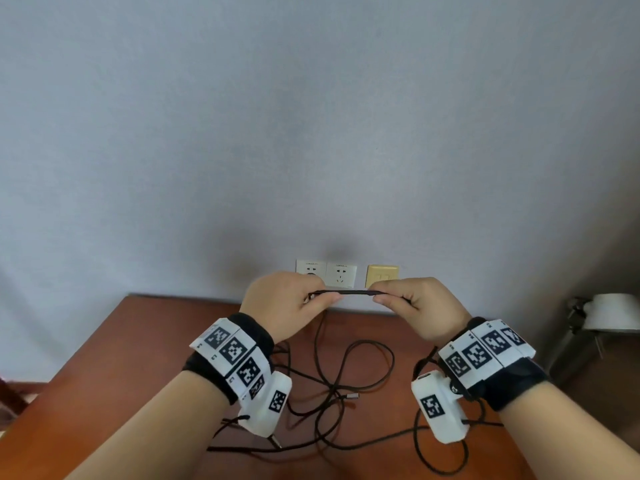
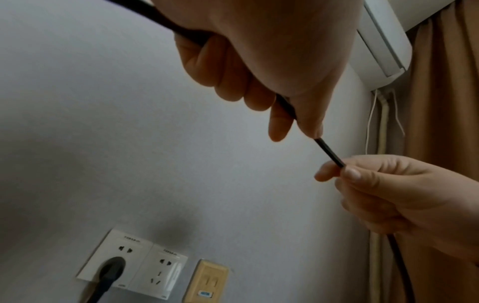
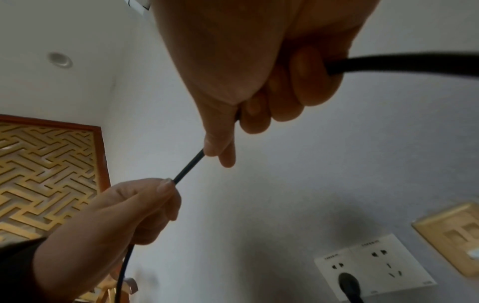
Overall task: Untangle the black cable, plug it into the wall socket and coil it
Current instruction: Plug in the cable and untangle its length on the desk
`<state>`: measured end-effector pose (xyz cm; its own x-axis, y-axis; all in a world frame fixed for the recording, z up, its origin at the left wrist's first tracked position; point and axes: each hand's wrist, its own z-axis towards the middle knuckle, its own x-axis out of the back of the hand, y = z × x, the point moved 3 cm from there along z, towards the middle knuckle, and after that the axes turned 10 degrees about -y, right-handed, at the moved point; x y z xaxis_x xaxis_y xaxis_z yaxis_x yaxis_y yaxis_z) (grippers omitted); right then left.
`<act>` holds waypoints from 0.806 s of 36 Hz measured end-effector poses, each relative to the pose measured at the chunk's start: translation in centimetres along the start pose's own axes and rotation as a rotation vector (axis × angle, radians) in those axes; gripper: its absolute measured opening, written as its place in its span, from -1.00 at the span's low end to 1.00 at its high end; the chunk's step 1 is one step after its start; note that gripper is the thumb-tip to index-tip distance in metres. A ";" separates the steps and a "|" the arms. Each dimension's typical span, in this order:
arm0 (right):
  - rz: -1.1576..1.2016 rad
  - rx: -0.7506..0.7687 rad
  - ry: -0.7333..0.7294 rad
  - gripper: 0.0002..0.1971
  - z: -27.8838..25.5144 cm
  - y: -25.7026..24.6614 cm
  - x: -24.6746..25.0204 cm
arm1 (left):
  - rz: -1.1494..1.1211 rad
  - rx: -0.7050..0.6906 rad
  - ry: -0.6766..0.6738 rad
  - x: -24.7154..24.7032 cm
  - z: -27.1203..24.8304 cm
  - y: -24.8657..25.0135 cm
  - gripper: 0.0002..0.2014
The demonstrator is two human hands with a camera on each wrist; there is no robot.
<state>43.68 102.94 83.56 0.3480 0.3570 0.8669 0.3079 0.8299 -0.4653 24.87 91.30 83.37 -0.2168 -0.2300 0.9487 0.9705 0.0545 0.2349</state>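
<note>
Black cable [image 1: 346, 292] is stretched taut between the two hands, its short held span running level from left to right, parallel to the wall and just in front of the wall socket [image 1: 341, 274]. The left hand [image 1: 280, 303] pinches one end of that span between thumb and forefinger, the other fingers curled round the cable as it runs on through the palm; the right hand [image 1: 415, 306] grips the other end the same way. From the left wrist view, the span [image 2: 329, 150] slants down to the right hand [image 2: 404, 196], and a black plug [image 2: 110, 270] sits in the left outlet of the white double plate. Below the hands, the rest of the cable lies in loose, crossing loops [image 1: 346, 379] on the reddish-brown wooden table [image 1: 114, 355]. A beige plate [image 1: 382, 276] is fixed to the wall just right of the socket.
</note>
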 end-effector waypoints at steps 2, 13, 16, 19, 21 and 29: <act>0.002 -0.012 0.012 -0.83 0.0 0.2 -0.2 | 0.009 0.012 -0.006 -0.2 0.2 -0.3 -0.56; -0.039 -0.067 0.114 -0.80 1.5 -0.1 -0.7 | -0.113 0.018 0.066 -1.9 1.2 1.7 -0.71; -0.022 -0.035 0.100 -0.79 2.1 -0.9 -1.1 | -0.151 -0.022 0.050 -2.1 1.6 3.2 -0.70; -0.034 0.022 0.057 -0.72 2.6 -2.1 -1.7 | -0.195 -0.055 0.016 -2.2 2.0 4.5 -0.66; -0.024 0.019 0.081 -0.74 2.8 -2.5 -1.6 | -0.243 -0.050 0.028 -2.0 2.1 4.6 -0.57; 0.059 0.083 0.046 -0.86 2.3 -2.3 -0.6 | -0.223 -0.140 0.020 -0.7 2.0 4.0 -0.58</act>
<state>40.68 101.81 84.51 0.4047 0.3877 0.8282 0.2121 0.8412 -0.4974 28.65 93.59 84.10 -0.4261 -0.2406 0.8721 0.9044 -0.1348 0.4047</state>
